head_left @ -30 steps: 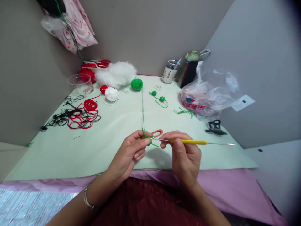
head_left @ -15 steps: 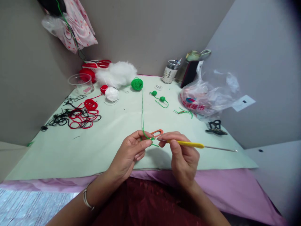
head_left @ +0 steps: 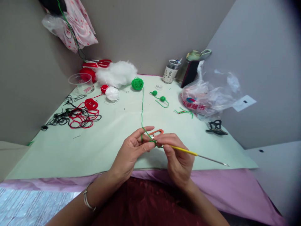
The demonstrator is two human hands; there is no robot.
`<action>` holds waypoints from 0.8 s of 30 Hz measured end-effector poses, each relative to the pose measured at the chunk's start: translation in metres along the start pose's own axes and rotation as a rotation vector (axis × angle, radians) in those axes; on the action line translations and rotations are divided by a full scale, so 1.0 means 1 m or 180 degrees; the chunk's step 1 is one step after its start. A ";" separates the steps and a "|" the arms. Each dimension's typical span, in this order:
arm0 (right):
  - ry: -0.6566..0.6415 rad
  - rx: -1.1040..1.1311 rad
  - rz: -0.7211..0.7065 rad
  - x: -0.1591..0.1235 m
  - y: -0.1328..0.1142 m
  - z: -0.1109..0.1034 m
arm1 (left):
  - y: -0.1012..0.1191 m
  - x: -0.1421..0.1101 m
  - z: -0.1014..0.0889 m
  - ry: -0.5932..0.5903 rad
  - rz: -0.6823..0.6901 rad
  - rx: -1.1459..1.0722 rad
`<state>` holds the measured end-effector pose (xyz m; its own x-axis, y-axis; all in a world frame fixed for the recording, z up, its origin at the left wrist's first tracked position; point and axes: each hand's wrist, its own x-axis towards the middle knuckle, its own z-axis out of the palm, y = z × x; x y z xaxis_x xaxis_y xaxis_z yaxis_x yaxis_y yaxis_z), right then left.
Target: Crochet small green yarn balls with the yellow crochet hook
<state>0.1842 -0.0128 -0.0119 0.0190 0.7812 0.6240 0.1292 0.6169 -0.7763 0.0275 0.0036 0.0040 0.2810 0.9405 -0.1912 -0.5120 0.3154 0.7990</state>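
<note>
Pale green paper [head_left: 98, 147] is covering a table set into a grey-walled corner, with a pink cloth showing along its near edge. At the lower centre of the frame a crochet hook [head_left: 188, 152] with a yellow handle is lying almost level, its long axis running from the centre toward the lower right; the bare metal end is pointing right and slightly down, while the working end is meeting the green yarn [head_left: 142, 110] between the two hands. The right hand [head_left: 178, 157] is pinching the handle, thumb and fingers closed around it. The left hand [head_left: 133, 150] is partly curled, thumb and forefinger nipping the green strand and a tiny bit of stitching, too small to make out. An orange loop-shaped clip [head_left: 158, 132] is sitting just behind the fingertips.

The strand is running straight up the frame to a green yarn ball [head_left: 137, 83] at the upper centre. Near it are lying a white yarn ball [head_left: 112, 93], white stuffing [head_left: 116, 73] and two small green crocheted balls [head_left: 158, 96]. Tangled red and black yarn [head_left: 75, 114] is spreading at the left. A clear plastic cup [head_left: 81, 83] at the upper left is showing no contents I can make out. A glass jar [head_left: 170, 71] at the upper centre is holding thin tools. A plastic bag [head_left: 207, 94] at the right is slumping, its contents unclear.
</note>
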 end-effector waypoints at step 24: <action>0.0025 0.0185 0.0282 0.004 -0.005 -0.011 | 0.004 -0.002 -0.001 0.0082 0.0398 0.0464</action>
<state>0.1944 -0.0137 -0.0052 0.0356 0.8324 0.5531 0.0690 0.5501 -0.8323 0.0235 0.0028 0.0069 0.2007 0.9747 -0.0985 -0.4181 0.1761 0.8912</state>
